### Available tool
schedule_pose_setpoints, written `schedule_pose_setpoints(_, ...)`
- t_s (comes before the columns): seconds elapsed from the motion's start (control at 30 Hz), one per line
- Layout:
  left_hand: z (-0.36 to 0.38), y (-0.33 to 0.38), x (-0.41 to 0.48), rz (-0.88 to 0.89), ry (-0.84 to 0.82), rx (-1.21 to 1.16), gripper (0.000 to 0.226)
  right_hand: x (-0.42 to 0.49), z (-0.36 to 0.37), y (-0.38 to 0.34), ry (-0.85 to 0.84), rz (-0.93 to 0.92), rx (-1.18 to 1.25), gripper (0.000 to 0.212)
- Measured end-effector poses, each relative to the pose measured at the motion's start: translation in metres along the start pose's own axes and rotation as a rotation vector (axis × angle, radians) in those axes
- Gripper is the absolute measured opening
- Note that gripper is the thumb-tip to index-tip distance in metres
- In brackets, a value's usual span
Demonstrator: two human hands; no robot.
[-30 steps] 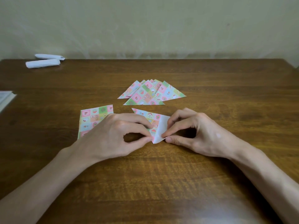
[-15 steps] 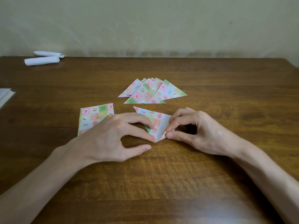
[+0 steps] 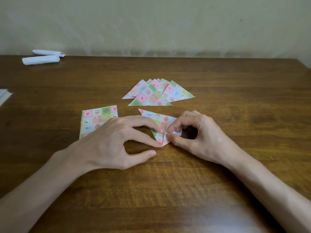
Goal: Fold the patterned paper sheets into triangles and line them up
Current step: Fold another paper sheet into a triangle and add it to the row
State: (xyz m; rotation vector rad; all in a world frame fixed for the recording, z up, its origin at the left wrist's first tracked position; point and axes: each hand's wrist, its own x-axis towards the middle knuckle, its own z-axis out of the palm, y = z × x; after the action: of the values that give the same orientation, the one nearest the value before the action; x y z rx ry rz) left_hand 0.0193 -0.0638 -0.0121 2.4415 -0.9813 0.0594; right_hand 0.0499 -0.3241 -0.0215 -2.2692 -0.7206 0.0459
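A dark wooden tabletop [image 3: 218, 174] meets a pale wall [image 3: 151, 22], with two white paper rolls [image 3: 41, 59] at its far left corner. At the centre, folded triangles [image 3: 156, 95] fan out and flat sheets [image 3: 96, 120] are stacked to their left. Nearer, the left hand [image 3: 116, 140] presses the half-folded sheet [image 3: 155, 117] with outstretched fingertips, while the right hand [image 3: 200, 137] pinches its white flap.

Head-worn camera looks forward, down over table [image 3: 168, 190].
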Motion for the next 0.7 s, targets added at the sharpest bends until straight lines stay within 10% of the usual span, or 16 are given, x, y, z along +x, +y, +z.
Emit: schedule_pose_setpoints(0.7, 0.0018, 0.0039, -0.0005, 0.026, 0.005, 0.071, 0.027, 0.0007, 0.0051, 0.0021, 0.036, 0.015, -0.027, 0.014)
